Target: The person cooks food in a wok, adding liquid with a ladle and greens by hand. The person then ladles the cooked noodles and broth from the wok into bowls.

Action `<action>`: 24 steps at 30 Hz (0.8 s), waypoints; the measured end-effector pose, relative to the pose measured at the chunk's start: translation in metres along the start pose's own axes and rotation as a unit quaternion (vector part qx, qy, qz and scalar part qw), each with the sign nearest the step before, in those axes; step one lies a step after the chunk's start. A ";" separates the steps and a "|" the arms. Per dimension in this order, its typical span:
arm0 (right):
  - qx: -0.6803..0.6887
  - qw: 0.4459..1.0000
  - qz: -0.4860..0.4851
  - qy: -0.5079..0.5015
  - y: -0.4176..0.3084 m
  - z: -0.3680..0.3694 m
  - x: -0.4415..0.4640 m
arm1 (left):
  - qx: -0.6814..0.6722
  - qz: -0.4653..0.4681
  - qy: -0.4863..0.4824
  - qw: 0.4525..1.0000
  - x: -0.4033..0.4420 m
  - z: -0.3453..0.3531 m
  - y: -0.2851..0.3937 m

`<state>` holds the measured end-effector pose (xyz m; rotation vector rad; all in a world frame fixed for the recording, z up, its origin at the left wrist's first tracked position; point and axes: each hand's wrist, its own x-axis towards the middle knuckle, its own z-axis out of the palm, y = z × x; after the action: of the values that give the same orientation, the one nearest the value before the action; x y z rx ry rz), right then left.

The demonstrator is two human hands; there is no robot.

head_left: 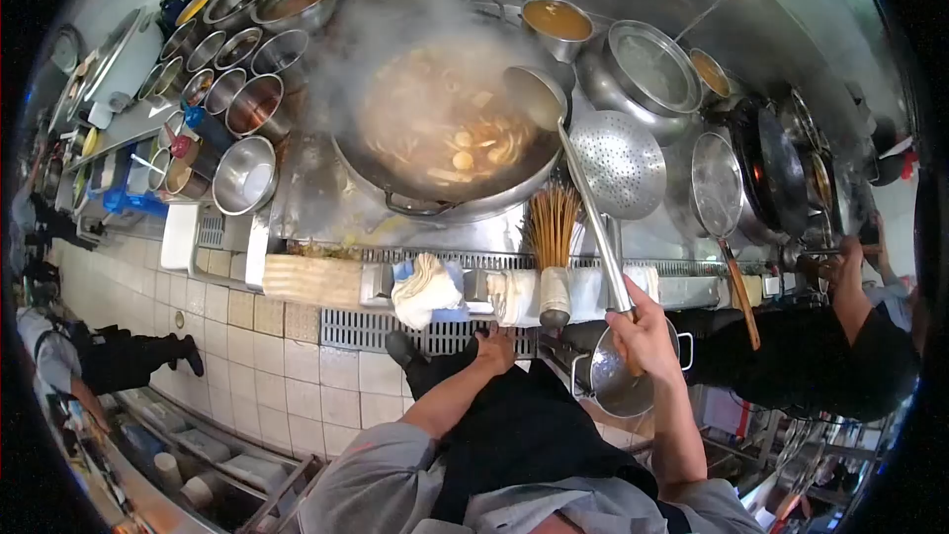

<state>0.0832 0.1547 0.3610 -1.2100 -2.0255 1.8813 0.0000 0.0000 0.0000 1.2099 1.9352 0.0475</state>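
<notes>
While my right hand (645, 333) is closed firmly round the grip of the ladle (593, 210), my left hand (494, 348) sits low by the stove's front edge, fingers loosely spread, with nothing in it that I can see. Just below my right hand is a pot (618, 391), its rim close to my wrist. Past the cloths (425, 289) on the ledge, the ladle's handle runs up over the stove (308, 200) to its bowl, which rests at the wok's (542, 153) right rim. I judge the cooking well under way: the food (462, 153) is all together in the wok, wet and steaming, and none of it shows served out; whether the ladle holds any I cannot tell. Room is tight on the ladle's sides, with the brush (554, 227) just left and the skimmer (620, 163) just right. Freer space lies above the food, though steam (415, 49) blurs the far rim, and on the bare steel left of the wok, short of the metal bowl (244, 175).
</notes>
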 end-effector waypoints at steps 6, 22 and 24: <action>0.035 0.999 0.004 0.000 0.002 -0.001 0.000 | -0.008 -0.001 -0.006 1.000 -0.013 -0.002 0.003; 0.195 0.952 -0.069 0.227 -0.050 -0.100 0.217 | -0.090 -0.013 0.172 0.981 -0.079 -0.002 -0.040; 0.356 0.919 -0.024 0.168 -0.095 -0.126 0.267 | -0.105 -0.057 0.167 0.979 -0.100 0.013 -0.069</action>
<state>-0.0670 0.4261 0.3615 -1.1368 -1.0300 1.9418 -0.0227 -0.1173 0.0238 0.9949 2.2215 0.4080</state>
